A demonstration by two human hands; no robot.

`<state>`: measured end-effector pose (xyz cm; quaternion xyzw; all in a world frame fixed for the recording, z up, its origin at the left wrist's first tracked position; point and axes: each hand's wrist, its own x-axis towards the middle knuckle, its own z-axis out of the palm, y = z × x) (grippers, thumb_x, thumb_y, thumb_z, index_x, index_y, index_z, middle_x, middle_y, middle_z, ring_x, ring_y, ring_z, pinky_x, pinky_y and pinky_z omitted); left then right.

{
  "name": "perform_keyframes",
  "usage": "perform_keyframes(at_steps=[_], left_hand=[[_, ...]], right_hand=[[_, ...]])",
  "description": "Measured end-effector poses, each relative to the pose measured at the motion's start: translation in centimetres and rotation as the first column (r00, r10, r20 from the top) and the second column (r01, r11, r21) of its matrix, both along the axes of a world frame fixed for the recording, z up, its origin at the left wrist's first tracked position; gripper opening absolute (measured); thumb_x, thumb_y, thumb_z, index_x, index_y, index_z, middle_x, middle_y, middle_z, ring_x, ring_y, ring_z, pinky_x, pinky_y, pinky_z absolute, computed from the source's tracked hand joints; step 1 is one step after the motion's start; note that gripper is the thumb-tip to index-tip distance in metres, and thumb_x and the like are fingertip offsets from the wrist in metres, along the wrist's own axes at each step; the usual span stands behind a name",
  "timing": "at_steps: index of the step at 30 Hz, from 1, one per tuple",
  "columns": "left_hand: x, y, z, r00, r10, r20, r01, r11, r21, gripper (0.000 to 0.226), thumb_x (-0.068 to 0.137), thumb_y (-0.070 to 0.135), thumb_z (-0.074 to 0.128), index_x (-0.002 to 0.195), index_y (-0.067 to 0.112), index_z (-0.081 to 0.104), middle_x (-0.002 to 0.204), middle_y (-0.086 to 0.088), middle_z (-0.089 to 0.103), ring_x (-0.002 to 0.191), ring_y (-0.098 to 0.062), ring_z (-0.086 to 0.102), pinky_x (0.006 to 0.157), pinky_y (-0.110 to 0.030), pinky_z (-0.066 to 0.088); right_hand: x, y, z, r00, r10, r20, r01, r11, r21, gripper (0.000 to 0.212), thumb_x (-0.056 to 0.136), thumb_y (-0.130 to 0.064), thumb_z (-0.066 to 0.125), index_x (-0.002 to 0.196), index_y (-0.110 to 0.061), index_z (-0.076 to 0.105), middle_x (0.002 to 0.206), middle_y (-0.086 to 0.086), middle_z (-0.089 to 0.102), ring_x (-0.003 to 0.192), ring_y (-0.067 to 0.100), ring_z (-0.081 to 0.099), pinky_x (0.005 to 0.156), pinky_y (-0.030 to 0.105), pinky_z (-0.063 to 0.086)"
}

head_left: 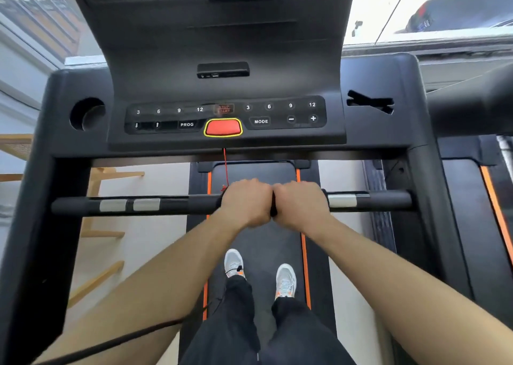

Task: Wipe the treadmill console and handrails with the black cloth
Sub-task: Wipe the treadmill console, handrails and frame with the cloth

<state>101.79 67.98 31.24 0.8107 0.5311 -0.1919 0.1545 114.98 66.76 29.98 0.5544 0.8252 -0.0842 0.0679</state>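
Note:
The black treadmill console point(224, 86) fills the upper view, with a button panel and a red stop key point(223, 127). Below it runs the horizontal black handrail point(172, 205) with silver sensor pads. My left hand point(245, 202) and my right hand point(301, 203) are closed around the middle of this bar, side by side and touching. A thin strip of the black cloth point(273, 210) shows between them and seems to lie under my right hand; most of it is hidden. The side handrails point(433, 198) run down both edges.
A red safety cord point(225, 167) hangs from the stop key to the bar by my left hand. A cup holder point(87, 113) sits left of the panel, a cross-shaped slot point(370, 105) right. My feet stand on the belt point(266, 242). Wooden furniture point(105, 198) stands left, a second treadmill point(477, 198) right.

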Motion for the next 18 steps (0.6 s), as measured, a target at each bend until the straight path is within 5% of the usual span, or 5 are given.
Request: perform_keyframes(at_steps=[3,6,10,14,18], left_hand=[[0.1,4.2,1.2,0.999,0.008,0.044,0.016,0.850,-0.526,0.021,0.065,0.027,0.078,0.074,0.023,0.059,0.077,0.000,0.063,0.067,-0.021,0.060,0.061,-0.029,0.045],[0.4,4.7,1.5,0.996,0.074,0.049,-0.026,0.775,-0.632,0.020,0.066,0.023,0.078,0.071,0.024,0.059,0.078,0.000,0.064,0.066,-0.017,0.059,0.060,-0.028,0.044],[0.1,0.9,0.5,0.999,0.012,0.041,-0.008,0.995,-0.103,0.018,0.078,0.034,0.065,0.091,0.022,0.062,0.088,-0.002,0.067,0.078,-0.026,0.065,0.063,-0.034,0.045],[-0.2,-2.5,-1.7,0.997,-0.060,0.058,0.030,0.904,0.426,0.018,0.070,0.013,0.071,0.080,0.016,0.057,0.069,-0.005,0.065,0.059,-0.029,0.063,0.051,-0.034,0.035],[0.4,-1.5,-0.4,1.000,0.010,0.004,-0.011,0.978,0.210,0.010,0.075,0.019,0.064,0.084,0.019,0.061,0.073,-0.002,0.063,0.066,-0.027,0.063,0.056,-0.034,0.036]], right_hand=[[0.5,3.7,2.5,0.999,0.004,-0.048,-0.033,0.780,-0.624,0.023,0.070,-0.036,0.075,0.081,-0.023,0.060,0.070,-0.006,0.060,0.070,0.022,0.061,0.056,0.029,0.043],[0.2,5.3,3.0,0.990,-0.090,-0.105,-0.032,0.590,-0.807,0.021,0.070,-0.025,0.080,0.085,-0.018,0.068,0.075,-0.004,0.065,0.067,0.016,0.062,0.058,0.027,0.048],[0.2,2.8,2.4,1.000,0.024,-0.010,-0.026,0.873,-0.487,0.023,0.071,-0.039,0.072,0.083,-0.023,0.060,0.072,-0.006,0.060,0.070,0.022,0.062,0.059,0.030,0.043],[0.6,-2.2,-0.8,1.000,-0.021,-0.001,0.021,0.976,0.216,0.019,0.068,-0.013,0.069,0.078,-0.017,0.053,0.069,0.003,0.059,0.063,0.030,0.060,0.055,0.036,0.039],[-0.2,-1.6,-0.9,0.997,-0.065,-0.046,0.071,0.986,0.152,0.010,0.070,-0.013,0.064,0.077,-0.017,0.057,0.070,0.004,0.063,0.064,0.031,0.064,0.055,0.035,0.040]])
